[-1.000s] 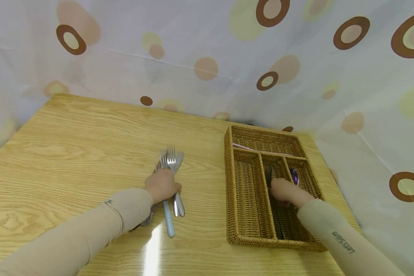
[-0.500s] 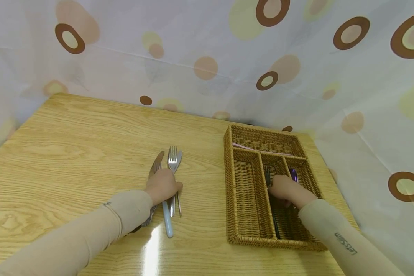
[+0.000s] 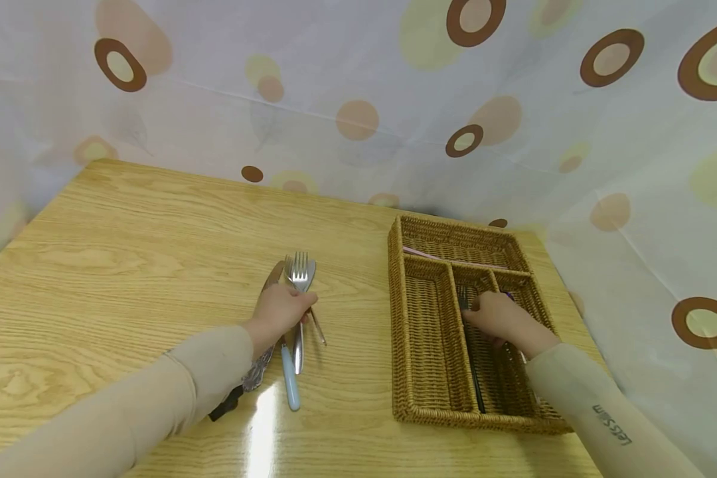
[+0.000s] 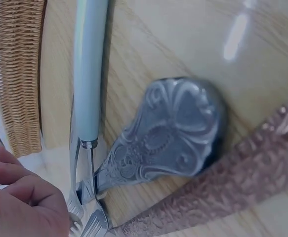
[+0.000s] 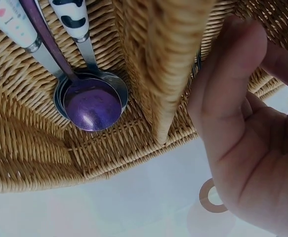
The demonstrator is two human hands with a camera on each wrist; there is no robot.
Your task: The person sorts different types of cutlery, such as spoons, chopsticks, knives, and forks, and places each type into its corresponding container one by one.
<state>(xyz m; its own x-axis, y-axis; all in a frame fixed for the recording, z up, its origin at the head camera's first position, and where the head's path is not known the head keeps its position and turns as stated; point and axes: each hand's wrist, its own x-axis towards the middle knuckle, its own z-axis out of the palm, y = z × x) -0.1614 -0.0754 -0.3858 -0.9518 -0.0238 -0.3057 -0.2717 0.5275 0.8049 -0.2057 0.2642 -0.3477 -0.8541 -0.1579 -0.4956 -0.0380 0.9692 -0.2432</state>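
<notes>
Head view first: your left hand point(image 3: 279, 309) is over the loose cutlery at left on the table point(image 3: 155, 265), thumb and finger closed in a tight pinch on a silver fork point(image 3: 299, 269), its slim handle slanting out near right. Just beside it lies a table knife point(image 3: 299, 352); lift carelessly and crossed pieces could drag along or clatter loose. Your right hand point(image 3: 502, 315) is down in the middle compartment of the wicker tray point(image 3: 401, 345), at a black fork point(image 3: 475, 378). Those fingertips are hidden, so I can't tell whether they've got hold of it.

Over to the left wrist: your fingers are curled at bottom, with a light blue handle point(image 4: 89, 74) and an ornate silver handle point(image 4: 168, 133) close by. Metal ends bunch near the hand; a caught tine there is the likeliest snag, I'd judge.

Right wrist now: fingers bent beside the woven divider point(image 5: 168, 74), and across it a purple spoon point(image 5: 93, 106) rests among other spoons. Swing wide and your knuckles might knock that divider, shifting the tray.
</notes>
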